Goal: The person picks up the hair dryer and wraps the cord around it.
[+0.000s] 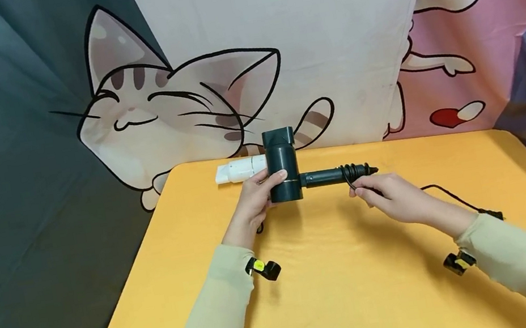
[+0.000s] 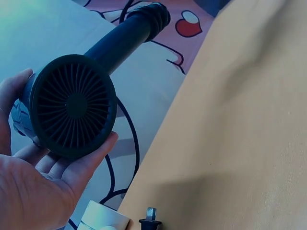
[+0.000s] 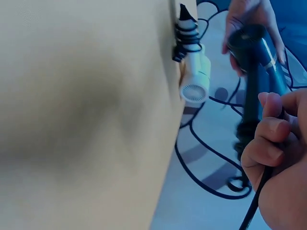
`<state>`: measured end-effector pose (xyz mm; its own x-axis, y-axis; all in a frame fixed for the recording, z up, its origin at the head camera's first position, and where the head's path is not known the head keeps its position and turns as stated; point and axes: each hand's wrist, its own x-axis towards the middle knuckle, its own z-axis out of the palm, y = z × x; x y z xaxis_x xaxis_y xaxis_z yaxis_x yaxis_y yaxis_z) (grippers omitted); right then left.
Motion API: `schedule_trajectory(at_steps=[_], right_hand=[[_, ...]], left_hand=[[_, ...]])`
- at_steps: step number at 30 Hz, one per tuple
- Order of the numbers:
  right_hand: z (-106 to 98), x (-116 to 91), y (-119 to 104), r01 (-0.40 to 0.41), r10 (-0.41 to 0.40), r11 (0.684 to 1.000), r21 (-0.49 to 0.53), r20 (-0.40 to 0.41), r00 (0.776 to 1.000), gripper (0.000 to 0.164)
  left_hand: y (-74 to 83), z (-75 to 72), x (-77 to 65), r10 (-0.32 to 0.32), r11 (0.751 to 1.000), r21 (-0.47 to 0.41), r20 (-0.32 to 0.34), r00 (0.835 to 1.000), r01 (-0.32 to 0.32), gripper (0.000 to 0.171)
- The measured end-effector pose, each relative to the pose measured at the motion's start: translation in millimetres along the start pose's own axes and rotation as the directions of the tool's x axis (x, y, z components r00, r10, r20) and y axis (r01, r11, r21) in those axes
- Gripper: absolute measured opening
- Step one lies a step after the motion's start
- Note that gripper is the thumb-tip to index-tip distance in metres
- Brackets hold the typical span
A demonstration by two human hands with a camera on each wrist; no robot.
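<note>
My left hand (image 1: 252, 199) grips the barrel of a dark green hair dryer (image 1: 280, 155), its thumb across the near side. The dryer is held above the table with the handle pointing right. In the left wrist view its round vent grille (image 2: 76, 106) faces the camera, fingers and thumb around the rim. Several turns of black cord (image 1: 347, 172) wrap the handle's end. Beyond that end, my right hand (image 1: 392, 196) pinches the cord (image 3: 263, 184) between thumb and curled fingers. The cord's loose part trails right, past the wrist, to a dark end (image 1: 494, 214).
A white hair dryer (image 1: 238, 171) lies near the yellow table's (image 1: 345, 288) back edge, partly hidden behind the green one. In the right wrist view black cord is wound around its handle (image 3: 189, 36). A plug (image 2: 150, 221) shows beside it. A printed cat curtain (image 1: 199, 19) hangs behind.
</note>
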<state>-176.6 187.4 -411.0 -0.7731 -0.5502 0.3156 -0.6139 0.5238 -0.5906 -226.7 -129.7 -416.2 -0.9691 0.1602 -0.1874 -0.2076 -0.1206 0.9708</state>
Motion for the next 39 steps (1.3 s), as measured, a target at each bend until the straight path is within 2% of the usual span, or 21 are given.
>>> schedule_trajectory(at_steps=[3,6,11,17,21,30,36,37,39], right_hand=[[8.9,-3.0,1.5,-0.006,0.007,1.000,0.030,-0.013,1.000,0.020],[17.2,-6.0,5.3,-0.054,0.052,0.991,0.119,0.019,0.998,0.022],[25.7,-11.3,14.2,-0.132,0.113,0.952,0.275,0.083,0.990,0.024],[34.1,-16.2,25.8,-0.246,0.190,0.868,0.432,0.168,0.967,0.028],[39.9,-19.2,32.5,-0.311,0.245,0.818,0.484,0.197,0.949,0.034],[47.7,-21.4,45.1,-0.392,0.318,0.745,0.539,0.229,0.920,0.043],[47.2,-23.2,59.9,-0.463,0.368,0.619,0.635,0.286,0.884,0.047],[46.9,-22.3,62.5,-0.471,0.371,0.604,0.643,0.296,0.880,0.048],[46.0,-19.3,67.5,-0.479,0.371,0.598,0.643,0.307,0.876,0.047]], left_hand=[[2.0,1.4,0.6,0.008,1.000,-0.012,-0.004,1.000,-0.008,0.054],[2.8,1.4,0.5,0.007,1.000,-0.021,-0.012,1.000,-0.008,0.054],[2.6,1.2,0.8,0.011,0.999,-0.037,-0.008,1.000,-0.011,0.053],[1.9,4.1,1.1,0.013,0.999,-0.042,0.014,1.000,-0.013,0.056],[0.8,4.5,0.1,0.018,0.999,-0.037,0.017,1.000,-0.017,0.055],[2.9,3.8,-3.8,0.021,0.996,-0.082,0.023,1.000,-0.019,0.053],[7.7,5.8,-4.8,0.005,0.997,-0.075,0.078,0.997,0.001,0.053],[8.2,5.3,-5.3,0.002,0.997,-0.074,0.087,0.996,0.004,0.053],[8.7,3.9,-6.8,-0.005,0.997,-0.078,0.098,0.995,0.012,0.053]])
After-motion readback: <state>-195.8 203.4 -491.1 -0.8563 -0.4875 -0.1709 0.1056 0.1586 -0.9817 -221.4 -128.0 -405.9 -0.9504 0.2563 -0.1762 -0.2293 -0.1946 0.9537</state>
